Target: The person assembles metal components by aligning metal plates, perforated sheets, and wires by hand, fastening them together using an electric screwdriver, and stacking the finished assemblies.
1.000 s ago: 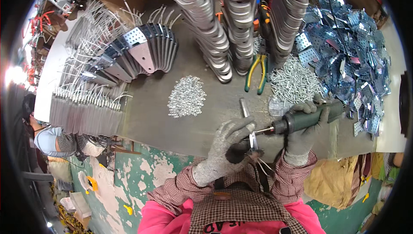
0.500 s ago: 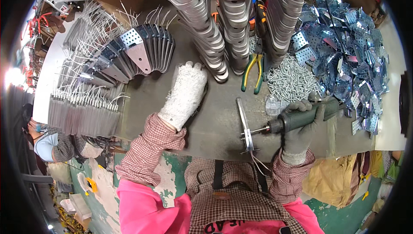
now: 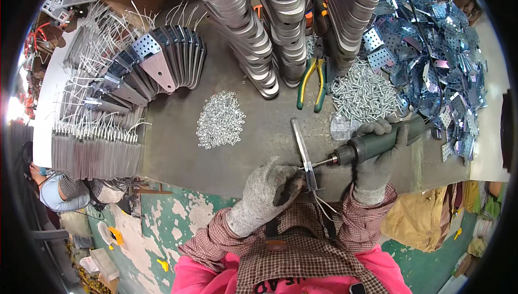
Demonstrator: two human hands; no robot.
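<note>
My right hand (image 3: 375,159), in a grey glove, is closed round a dark electric screwdriver (image 3: 377,144) lying nearly level and pointing left. Its bit meets a thin metal bracket (image 3: 304,148), seen edge-on, with pale wires (image 3: 325,206) trailing from its near end. On the bracket's other side is my gloved left hand (image 3: 272,188), thumb and fingertips pinched together where a screw end pokes through. Whatever small piece those fingers hold is hidden. Beyond the left hand lies a heap of small nuts (image 3: 220,120).
Tall stacks of metal brackets (image 3: 280,24) rise at the back. Green-and-yellow pliers (image 3: 313,84) and a screw pile (image 3: 362,93) lie before them. Blue perforated plates (image 3: 431,62) are heaped right. Wired bracket assemblies (image 3: 170,59) and flat wired strips (image 3: 94,151) stand left.
My left hand has come from over the nuts, uncovering them, back toward me and right to the bracket. The right hand still holds the screwdriver in nearly the same place.
</note>
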